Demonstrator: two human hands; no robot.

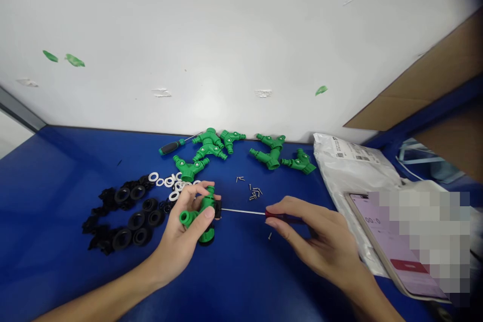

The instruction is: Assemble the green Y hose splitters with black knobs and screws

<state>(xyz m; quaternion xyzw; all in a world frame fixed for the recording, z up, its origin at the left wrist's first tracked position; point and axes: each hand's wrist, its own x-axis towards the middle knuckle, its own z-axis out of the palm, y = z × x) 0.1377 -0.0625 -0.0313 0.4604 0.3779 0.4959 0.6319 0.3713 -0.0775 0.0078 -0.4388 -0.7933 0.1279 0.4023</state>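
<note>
Bare forearms reach in from the bottom edge. The left hand (183, 236) has its fingers clamped around a green plastic Y-shaped hose connector (199, 211), low over the blue table top (56, 186); whether it rests there I cannot tell. Its black end piece (218, 210) faces right, and the tip of a thin steel screwdriver with a red handle (245, 211) meets it. The right hand (320, 241) pinches that handle, thumb and fingers closed on it.

Done well, I judge, this step wants the shaft in line with the screw hole, a light push, and a grip that stops the connector rolling.

Just right of the connector lie small loose screws (254, 192), with 1 more (270, 235) below the shaft. Left of it sit white washers (169, 181) and black rubber rings (128, 216). Behind it are more green connectors (211, 146) and a dark-handled screwdriver (171, 147). Well to its right are a plastic bag (350, 166) and a phone (392, 241).
</note>
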